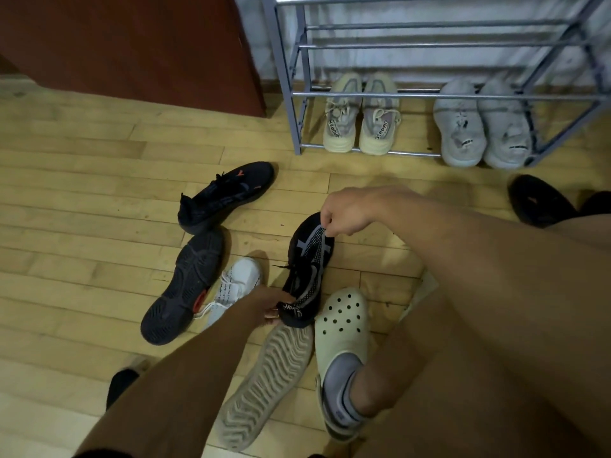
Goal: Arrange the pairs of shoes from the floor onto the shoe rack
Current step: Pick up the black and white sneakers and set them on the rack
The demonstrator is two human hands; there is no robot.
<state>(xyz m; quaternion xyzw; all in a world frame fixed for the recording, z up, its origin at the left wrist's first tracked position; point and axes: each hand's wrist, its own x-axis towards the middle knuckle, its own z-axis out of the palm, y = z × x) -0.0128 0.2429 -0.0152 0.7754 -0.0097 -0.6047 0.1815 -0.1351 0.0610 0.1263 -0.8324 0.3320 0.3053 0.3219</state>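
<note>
A black and grey knit sneaker [309, 269] lies on the wooden floor in the middle. My right hand [347, 211] pinches its toe end. My left hand [269, 304] grips its heel collar. To the left lie a black sneaker with orange marks [228, 196], a black shoe turned sole-up [183, 289] and a white sneaker [236, 285]. A beige shoe lies sole-up [264, 388] near my legs. The grey metal shoe rack [294, 94] stands at the back, with a cream pair [360, 114] and a grey pair [481, 123] on its lowest tier.
My foot in a cream clog [342, 345] stands right of the held sneaker. A dark shoe [539, 200] lies at the right by my arm. A reddish-brown cabinet [139, 44] stands left of the rack. The rack's upper bars [429, 46] carry no shoes.
</note>
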